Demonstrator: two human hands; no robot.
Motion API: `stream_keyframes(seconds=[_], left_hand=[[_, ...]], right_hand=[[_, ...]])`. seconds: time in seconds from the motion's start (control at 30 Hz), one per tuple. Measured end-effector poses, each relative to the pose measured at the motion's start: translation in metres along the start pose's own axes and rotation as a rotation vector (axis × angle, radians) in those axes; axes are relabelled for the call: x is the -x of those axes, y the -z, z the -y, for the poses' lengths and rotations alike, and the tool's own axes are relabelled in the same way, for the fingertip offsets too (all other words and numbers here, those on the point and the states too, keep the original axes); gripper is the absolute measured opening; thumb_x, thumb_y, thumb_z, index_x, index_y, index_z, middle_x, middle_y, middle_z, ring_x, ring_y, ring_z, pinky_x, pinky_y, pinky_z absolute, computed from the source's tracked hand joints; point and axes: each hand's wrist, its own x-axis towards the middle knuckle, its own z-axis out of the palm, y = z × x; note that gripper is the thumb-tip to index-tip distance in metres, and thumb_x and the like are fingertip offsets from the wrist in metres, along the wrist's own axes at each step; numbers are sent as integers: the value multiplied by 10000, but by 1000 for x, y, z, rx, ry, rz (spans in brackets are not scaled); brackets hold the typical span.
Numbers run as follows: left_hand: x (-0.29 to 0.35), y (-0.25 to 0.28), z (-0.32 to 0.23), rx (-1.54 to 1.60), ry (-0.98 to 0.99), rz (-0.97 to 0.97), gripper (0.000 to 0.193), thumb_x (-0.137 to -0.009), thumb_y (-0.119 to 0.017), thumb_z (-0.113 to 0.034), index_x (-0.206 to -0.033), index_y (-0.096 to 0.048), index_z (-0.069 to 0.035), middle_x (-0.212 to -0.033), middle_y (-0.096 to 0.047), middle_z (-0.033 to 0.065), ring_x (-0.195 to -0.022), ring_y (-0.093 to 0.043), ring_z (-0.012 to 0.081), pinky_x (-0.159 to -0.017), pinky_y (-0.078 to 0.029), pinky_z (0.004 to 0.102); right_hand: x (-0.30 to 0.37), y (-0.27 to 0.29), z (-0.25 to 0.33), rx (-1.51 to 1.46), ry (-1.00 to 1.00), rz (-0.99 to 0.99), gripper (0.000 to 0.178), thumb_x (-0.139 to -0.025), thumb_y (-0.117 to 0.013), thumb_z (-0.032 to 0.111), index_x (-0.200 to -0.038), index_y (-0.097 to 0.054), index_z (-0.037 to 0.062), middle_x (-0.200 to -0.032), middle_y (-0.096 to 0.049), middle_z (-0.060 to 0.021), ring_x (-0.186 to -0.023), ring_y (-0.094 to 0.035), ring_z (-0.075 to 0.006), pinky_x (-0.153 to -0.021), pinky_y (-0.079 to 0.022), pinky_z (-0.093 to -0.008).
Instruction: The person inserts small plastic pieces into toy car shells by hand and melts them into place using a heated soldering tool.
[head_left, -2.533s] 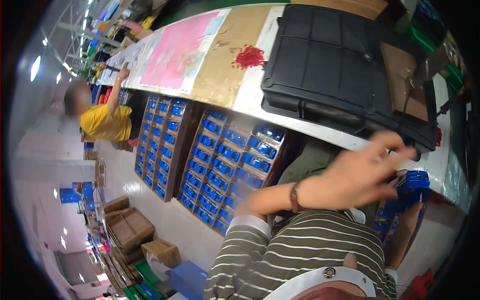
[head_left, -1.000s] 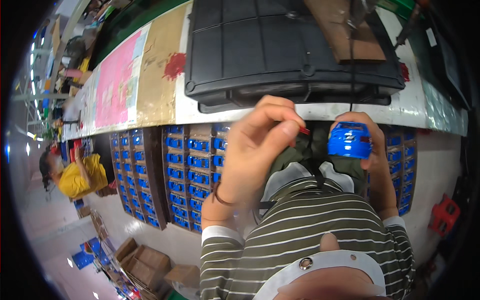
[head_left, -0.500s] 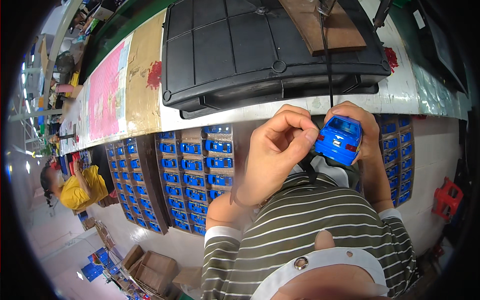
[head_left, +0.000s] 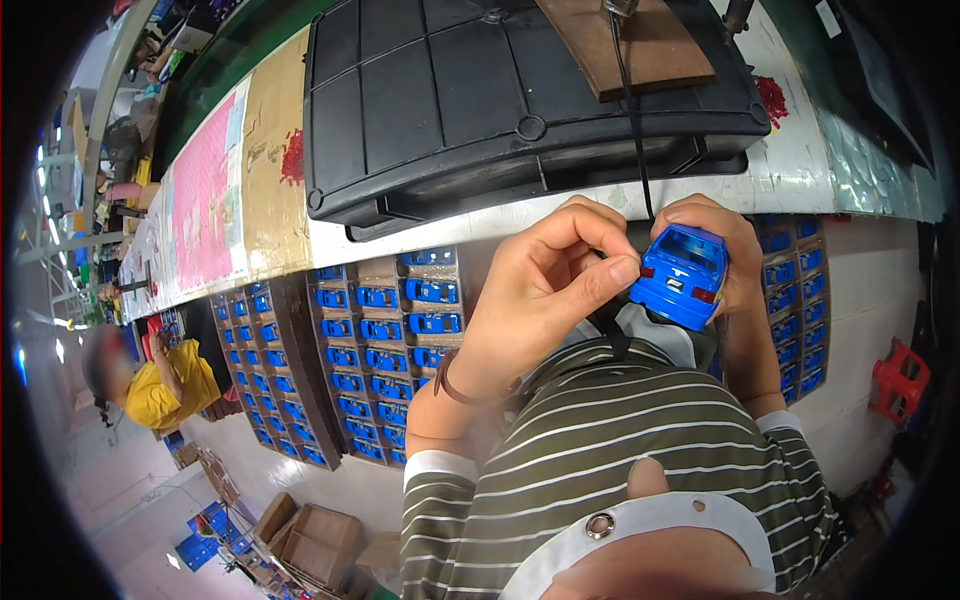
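A blue toy car (head_left: 662,298) with a dark rear window and red tail lights is held up in front of my chest, its rear facing up toward me. My right hand (head_left: 737,245) wraps round its far and right side. At the car's left rear corner, beside a tail light, the thumb and forefinger of my left hand (head_left: 540,290) are pinched together. Whatever lies between those fingertips is too small or hidden to make out. Just beyond the car hangs a thin black cord (head_left: 632,120), coming down past the edge of a black plastic crate (head_left: 420,110).
A brown board (head_left: 640,55) rests on the crate. Small red pieces (head_left: 770,100) lie on the white bench (head_left: 800,175). Compartment trays (head_left: 392,345) of blue cars stand below on the left, another tray (head_left: 795,300) on the right. A red stool (head_left: 898,380) and a person in yellow (head_left: 172,385) are farther off.
The view has shifted slightly, so the crate and bench sit a little farther left and up. My left fingertips stay at the car's corner; my right hand keeps its hold.
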Motion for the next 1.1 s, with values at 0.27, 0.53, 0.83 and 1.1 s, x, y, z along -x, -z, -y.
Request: stream_keyframes(seconds=[0.27,0.53,0.83,1.1], left_hand=[[-8,3,-2,-134,0,44,86,-813,-629,-79,-814,-569,-17,-839,-534,39,-751,-507,94,-678,-417,222],[-17,8,1,-136,137,129,99,-797,-648,-62,-824,-563,-19,-841,-534,27,-726,-521,86,-637,-435,213],[-25,-3,13,-75,-32,154,168,-789,-653,-95,-931,-589,-32,-934,-516,41,-899,-511,131,-759,-433,257],[-39,0,43,-609,-782,163,225,-753,-623,-45,-974,-660,-54,-961,-581,98,-887,-528,243,-786,-427,341]], right_hand=[[3,6,3,98,-9,-3,846,-470,-818,498,-1076,-562,-33,-1002,-601,-153,-876,-607,-244,-765,-463,-298],[13,9,3,60,-69,10,836,-485,-811,504,-1078,-566,-32,-986,-607,-147,-869,-611,-240,-764,-463,-300],[27,-3,7,-120,-193,-113,841,-573,-754,570,-1111,-541,-40,-1038,-595,-153,-931,-597,-229,-817,-456,-319],[38,-16,10,-481,-375,-192,887,-672,-634,655,-1162,-469,-66,-1062,-573,-134,-975,-573,-190,-813,-479,-310]])
